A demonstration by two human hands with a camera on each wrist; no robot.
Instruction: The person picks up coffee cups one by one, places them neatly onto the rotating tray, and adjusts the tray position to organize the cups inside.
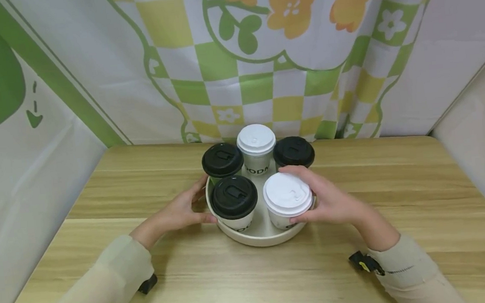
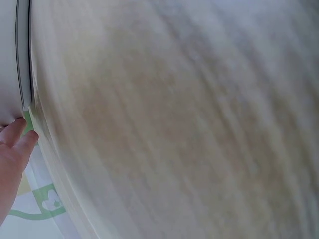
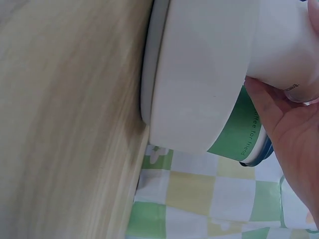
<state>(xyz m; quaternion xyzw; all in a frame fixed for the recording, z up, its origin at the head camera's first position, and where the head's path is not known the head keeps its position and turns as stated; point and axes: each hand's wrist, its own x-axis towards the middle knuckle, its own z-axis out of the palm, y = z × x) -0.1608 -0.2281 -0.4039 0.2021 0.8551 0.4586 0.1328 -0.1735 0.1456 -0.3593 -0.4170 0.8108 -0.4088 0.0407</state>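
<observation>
A round cream tray (image 1: 261, 241) on a low base carries several lidded paper coffee cups. My right hand (image 1: 331, 199) grips the front-right cup with a white lid (image 1: 287, 193), thumb in front and fingers behind. In the right wrist view this cup's white side (image 3: 284, 47) stands within the tray wall (image 3: 199, 74). At the tray's left side is my left hand (image 1: 178, 212), thumb and fingers spread along the wall beside the front-left cup with a black lid (image 1: 234, 198). The left wrist view shows its fingertips (image 2: 31, 137) near the base's edge.
Behind stand a black-lidded cup (image 1: 222, 159), a white-lidded cup (image 1: 256, 143) and another black-lidded cup (image 1: 294, 151). The tray is on a wooden table (image 1: 254, 285), close to a checked curtain (image 1: 259, 92) at the back. White fabric walls (image 1: 61, 114) flank the table.
</observation>
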